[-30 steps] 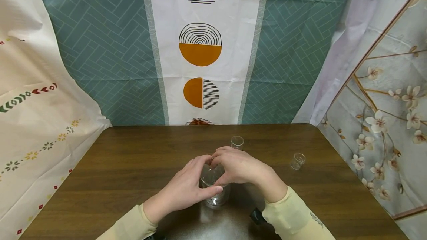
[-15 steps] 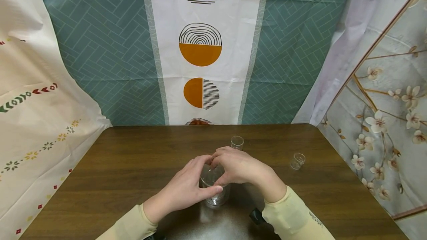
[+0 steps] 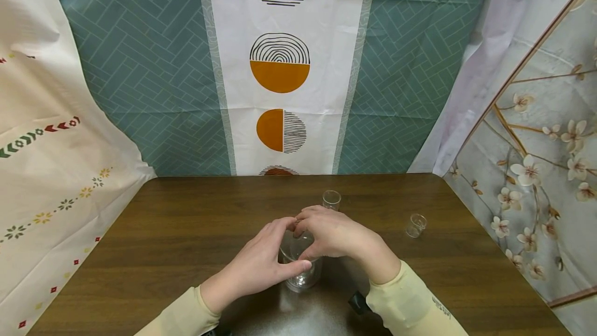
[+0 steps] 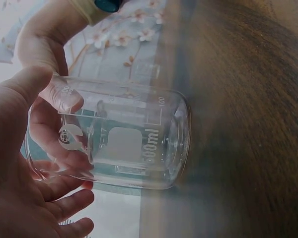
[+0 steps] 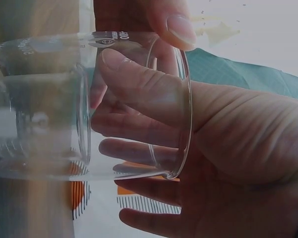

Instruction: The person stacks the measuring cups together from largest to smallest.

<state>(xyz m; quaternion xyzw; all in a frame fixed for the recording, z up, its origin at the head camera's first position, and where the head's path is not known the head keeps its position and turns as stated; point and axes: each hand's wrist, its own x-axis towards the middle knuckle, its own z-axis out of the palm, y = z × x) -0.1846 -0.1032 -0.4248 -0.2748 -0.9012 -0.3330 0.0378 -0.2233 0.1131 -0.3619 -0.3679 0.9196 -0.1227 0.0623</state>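
Observation:
A large clear glass beaker (image 3: 295,247) with white printed markings stands on the table before me. A smaller glass beaker (image 5: 83,119) sits inside it, near the bottom. My left hand (image 3: 254,264) holds the large beaker around its upper part, thumb along the near side and fingers behind. From the right, my right hand (image 3: 337,236) reaches over the rim. Its thumb and some fingers show through the glass, inside the mouth, while other fingers lie outside. The right fingertips are close to the smaller beaker's rim; I see no grip on it.
Behind my right hand stands a small glass beaker (image 3: 331,198), partly covered by it. Another small beaker (image 3: 416,225) stands at the right on the brown wooden table (image 3: 186,211). Patterned cloths (image 3: 154,66) hang along the back and sides.

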